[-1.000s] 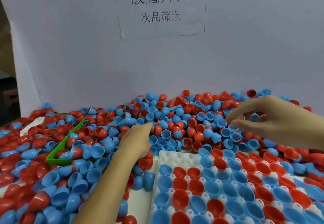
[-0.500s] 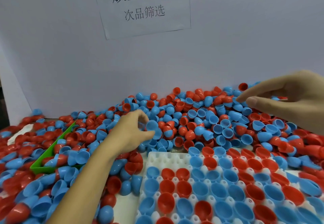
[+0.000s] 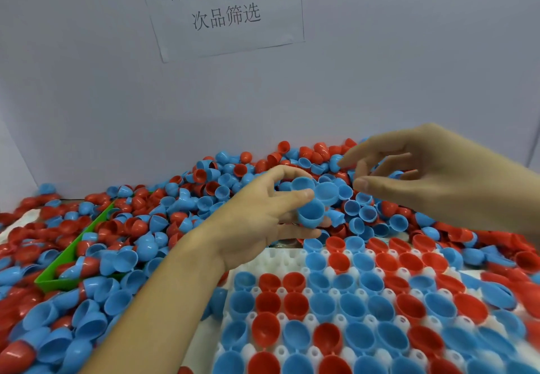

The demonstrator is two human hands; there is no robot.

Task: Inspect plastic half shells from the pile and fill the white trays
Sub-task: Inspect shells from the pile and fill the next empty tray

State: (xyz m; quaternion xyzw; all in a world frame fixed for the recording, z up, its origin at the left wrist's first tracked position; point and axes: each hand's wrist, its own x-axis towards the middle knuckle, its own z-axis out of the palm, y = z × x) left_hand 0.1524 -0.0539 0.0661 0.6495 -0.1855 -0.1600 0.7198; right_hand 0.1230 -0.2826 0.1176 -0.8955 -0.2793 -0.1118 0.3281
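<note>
A: Containers, left to right?
B: Green bin (image 3: 68,258) half buried in the pile, red and blue shells inside. White tray (image 3: 287,256): most pockets filled, open side up.
A: Hands?
B: Left hand (image 3: 257,221) grips several blue half shells (image 3: 311,212) above the pile (image 3: 181,198). Right hand (image 3: 438,174) just beside, fingers spread, holding nothing.
A: Surroundings?
B: White backboard (image 3: 380,66), printed paper sign (image 3: 222,8).

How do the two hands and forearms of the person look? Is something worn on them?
Both are bare: the left hand and right hand show no gloves, rings or watch. No sleeve covers either forearm as far as the picture shows.
</note>
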